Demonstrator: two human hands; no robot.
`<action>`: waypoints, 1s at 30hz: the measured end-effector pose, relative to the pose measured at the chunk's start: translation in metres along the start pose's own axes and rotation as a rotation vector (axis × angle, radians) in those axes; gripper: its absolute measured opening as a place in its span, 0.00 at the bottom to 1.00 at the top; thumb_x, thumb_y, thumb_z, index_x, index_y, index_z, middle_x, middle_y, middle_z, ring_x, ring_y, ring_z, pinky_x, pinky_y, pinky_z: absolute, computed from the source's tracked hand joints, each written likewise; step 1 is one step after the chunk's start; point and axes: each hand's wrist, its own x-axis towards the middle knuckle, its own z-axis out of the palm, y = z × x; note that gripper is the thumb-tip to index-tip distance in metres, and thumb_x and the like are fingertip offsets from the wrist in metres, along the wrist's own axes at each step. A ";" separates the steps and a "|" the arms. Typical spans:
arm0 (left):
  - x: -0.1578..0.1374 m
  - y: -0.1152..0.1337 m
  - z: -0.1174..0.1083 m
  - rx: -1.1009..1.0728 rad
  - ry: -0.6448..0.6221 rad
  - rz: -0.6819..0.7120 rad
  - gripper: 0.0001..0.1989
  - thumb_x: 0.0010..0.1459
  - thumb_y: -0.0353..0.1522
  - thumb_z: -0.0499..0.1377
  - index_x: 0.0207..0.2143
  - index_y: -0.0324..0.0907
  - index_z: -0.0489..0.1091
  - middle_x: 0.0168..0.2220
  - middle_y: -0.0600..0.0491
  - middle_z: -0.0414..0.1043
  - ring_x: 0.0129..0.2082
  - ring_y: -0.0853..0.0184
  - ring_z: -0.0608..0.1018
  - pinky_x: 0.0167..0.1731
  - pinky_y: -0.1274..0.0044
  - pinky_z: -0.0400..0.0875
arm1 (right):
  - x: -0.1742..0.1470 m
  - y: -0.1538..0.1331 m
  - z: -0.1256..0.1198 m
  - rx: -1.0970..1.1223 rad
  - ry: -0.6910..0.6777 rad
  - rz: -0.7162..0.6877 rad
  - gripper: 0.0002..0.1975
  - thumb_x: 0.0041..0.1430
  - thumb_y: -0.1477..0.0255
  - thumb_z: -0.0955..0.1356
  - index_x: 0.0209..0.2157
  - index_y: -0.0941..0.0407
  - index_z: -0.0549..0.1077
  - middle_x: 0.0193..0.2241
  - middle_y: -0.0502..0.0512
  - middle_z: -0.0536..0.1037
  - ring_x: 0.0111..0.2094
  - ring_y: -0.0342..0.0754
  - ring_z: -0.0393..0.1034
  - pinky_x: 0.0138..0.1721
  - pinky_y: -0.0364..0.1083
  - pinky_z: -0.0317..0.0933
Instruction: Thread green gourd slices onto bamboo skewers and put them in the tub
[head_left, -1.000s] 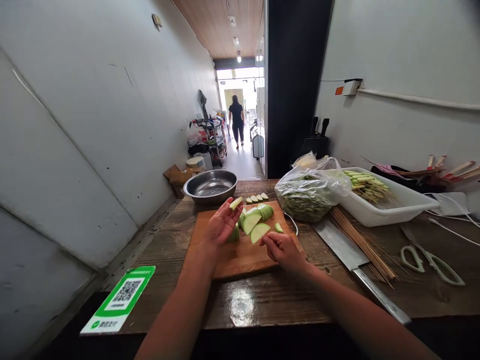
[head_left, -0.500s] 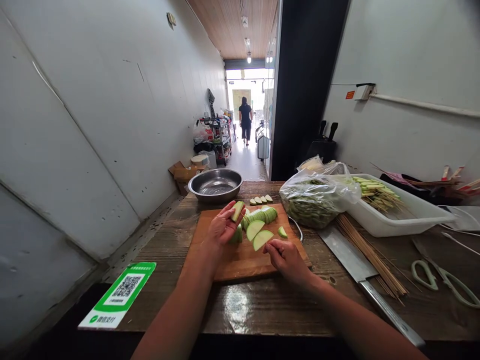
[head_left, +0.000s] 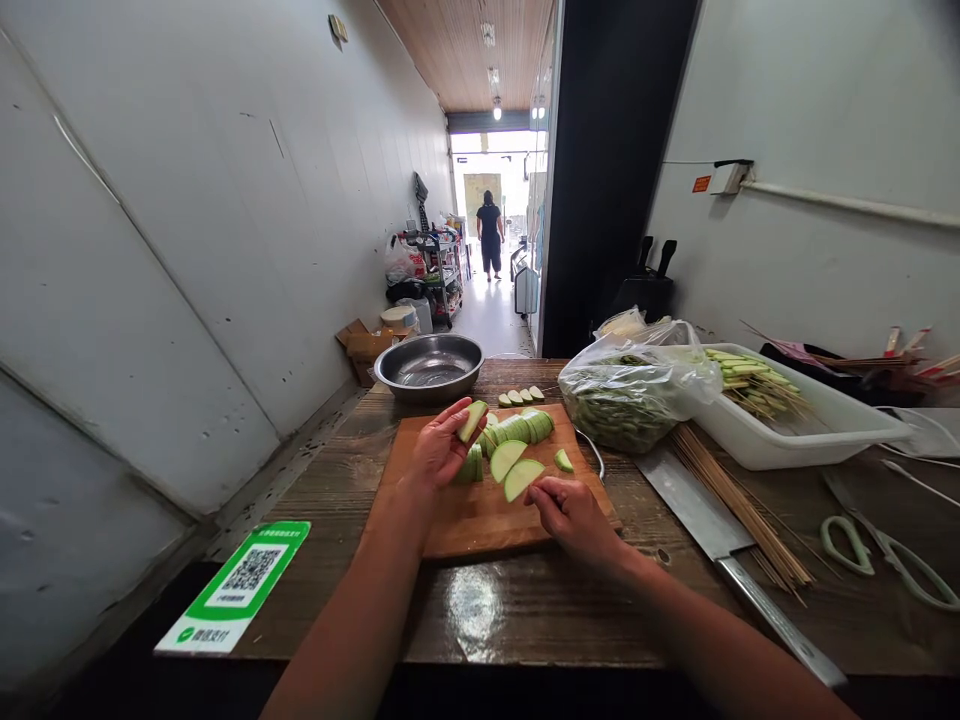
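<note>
My left hand [head_left: 441, 447], palm up over the cutting board [head_left: 469, 520], holds a pale green zucchini slice [head_left: 472, 421] between thumb and fingers. My right hand [head_left: 564, 507] is closed in a pinch on a thin skewer, mostly hidden by the fingers and slices. Two half-moon zucchini slices [head_left: 523, 481] appear to be threaded on it, just ahead of the fingertips. Behind them a row of cut zucchini [head_left: 517, 430] lies on the board. One small end piece [head_left: 563, 460] sits at the board's right side.
A steel bowl [head_left: 429, 366] stands behind the board. At right are a plastic bag of greens [head_left: 626, 400], a cleaver [head_left: 701, 510], bamboo skewers [head_left: 739, 505], scissors [head_left: 885, 545] and a white tub [head_left: 795, 450] holding skewered slices. Far off, a person [head_left: 490, 235] is near the doorway.
Both hands keep nearly the same pose and hold. The view has shifted very slightly, and the distant person is a little farther away.
</note>
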 end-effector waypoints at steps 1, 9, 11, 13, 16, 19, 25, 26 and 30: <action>0.000 0.000 0.000 0.010 0.001 0.001 0.11 0.50 0.20 0.55 0.37 0.34 0.69 0.33 0.46 0.74 0.30 0.68 0.76 0.31 0.78 0.74 | 0.000 0.000 0.000 0.006 -0.004 0.004 0.13 0.58 0.70 0.59 0.25 0.57 0.70 0.18 0.49 0.69 0.21 0.41 0.62 0.23 0.40 0.53; 0.008 0.001 -0.009 0.057 0.037 0.080 0.14 0.48 0.20 0.57 0.40 0.35 0.67 0.35 0.44 0.74 0.30 0.69 0.76 0.28 0.81 0.71 | -0.004 0.002 0.002 0.060 -0.028 0.016 0.12 0.58 0.70 0.60 0.25 0.57 0.70 0.16 0.47 0.65 0.19 0.40 0.59 0.21 0.40 0.51; 0.012 0.000 -0.014 0.092 0.075 0.134 0.15 0.47 0.21 0.59 0.40 0.36 0.65 0.34 0.45 0.73 0.29 0.70 0.76 0.27 0.82 0.69 | -0.004 0.000 0.001 0.077 -0.003 0.014 0.13 0.59 0.69 0.60 0.26 0.58 0.70 0.15 0.46 0.63 0.18 0.40 0.57 0.21 0.40 0.51; 0.016 -0.002 -0.019 0.144 0.119 0.197 0.18 0.45 0.21 0.62 0.40 0.37 0.63 0.32 0.48 0.73 0.28 0.70 0.76 0.28 0.80 0.69 | -0.003 -0.003 -0.001 0.088 0.030 0.013 0.13 0.59 0.68 0.60 0.26 0.58 0.70 0.14 0.45 0.61 0.17 0.40 0.56 0.21 0.40 0.51; 0.016 -0.004 -0.024 0.276 0.168 0.299 0.23 0.40 0.24 0.65 0.41 0.39 0.62 0.29 0.52 0.73 0.25 0.70 0.75 0.28 0.79 0.69 | -0.001 -0.005 -0.002 0.093 0.062 0.007 0.14 0.59 0.68 0.59 0.26 0.58 0.71 0.14 0.45 0.61 0.17 0.39 0.56 0.21 0.40 0.51; 0.010 -0.002 -0.022 0.425 0.163 0.376 0.22 0.37 0.27 0.68 0.38 0.40 0.66 0.27 0.54 0.73 0.23 0.71 0.74 0.26 0.81 0.67 | 0.001 -0.002 0.000 0.075 0.084 -0.028 0.14 0.59 0.69 0.59 0.25 0.58 0.71 0.14 0.46 0.62 0.18 0.39 0.57 0.23 0.40 0.52; 0.001 -0.002 -0.007 0.340 -0.022 0.176 0.12 0.39 0.29 0.67 0.29 0.36 0.70 0.27 0.53 0.74 0.26 0.70 0.74 0.31 0.80 0.68 | 0.002 0.002 0.002 0.036 0.114 -0.051 0.14 0.59 0.69 0.59 0.24 0.58 0.71 0.16 0.47 0.64 0.20 0.39 0.59 0.23 0.39 0.52; 0.001 -0.003 -0.005 0.252 -0.040 0.122 0.10 0.41 0.28 0.66 0.28 0.36 0.70 0.28 0.52 0.74 0.27 0.70 0.75 0.34 0.78 0.69 | 0.002 0.001 0.002 0.037 0.106 -0.045 0.14 0.59 0.69 0.59 0.24 0.58 0.71 0.15 0.46 0.64 0.20 0.39 0.59 0.23 0.39 0.52; 0.003 -0.006 -0.003 0.060 -0.019 -0.008 0.01 0.50 0.25 0.58 0.28 0.35 0.68 0.29 0.48 0.74 0.31 0.65 0.77 0.38 0.71 0.71 | 0.000 -0.003 0.001 0.027 0.053 -0.033 0.14 0.59 0.69 0.59 0.25 0.59 0.71 0.16 0.47 0.65 0.20 0.40 0.59 0.24 0.39 0.53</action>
